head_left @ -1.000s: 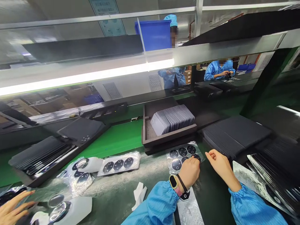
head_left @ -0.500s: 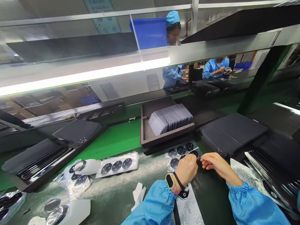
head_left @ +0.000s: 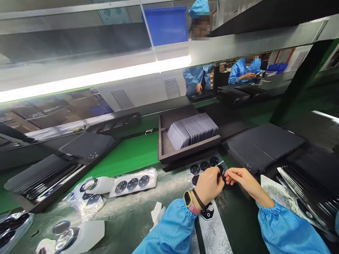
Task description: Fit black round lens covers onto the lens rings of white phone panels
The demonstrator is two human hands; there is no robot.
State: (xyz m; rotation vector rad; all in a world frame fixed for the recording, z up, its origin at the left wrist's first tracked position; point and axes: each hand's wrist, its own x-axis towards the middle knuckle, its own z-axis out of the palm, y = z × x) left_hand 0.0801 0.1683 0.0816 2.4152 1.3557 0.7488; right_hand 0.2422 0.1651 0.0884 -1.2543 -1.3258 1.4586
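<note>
shiny bench (head_left: 127, 218) beneath round black discs (head_left: 204, 166)

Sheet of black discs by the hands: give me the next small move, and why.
Probably bring the right hand slightly closer to the left hand: their fingertips nearly meet near the sheet of black discs, though whether either hand holds anything can't be made out.

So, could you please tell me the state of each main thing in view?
Left hand: curled, grip hidden
Right hand: fingers bent, grip unclear
Black discs by hands: partly hidden
Grey panels: leaning in a row
Tray: partly filled
Disc pack: film wrapped
White scrap: crumpled
Watch: worn, screen dark
Light tube: lit
</note>
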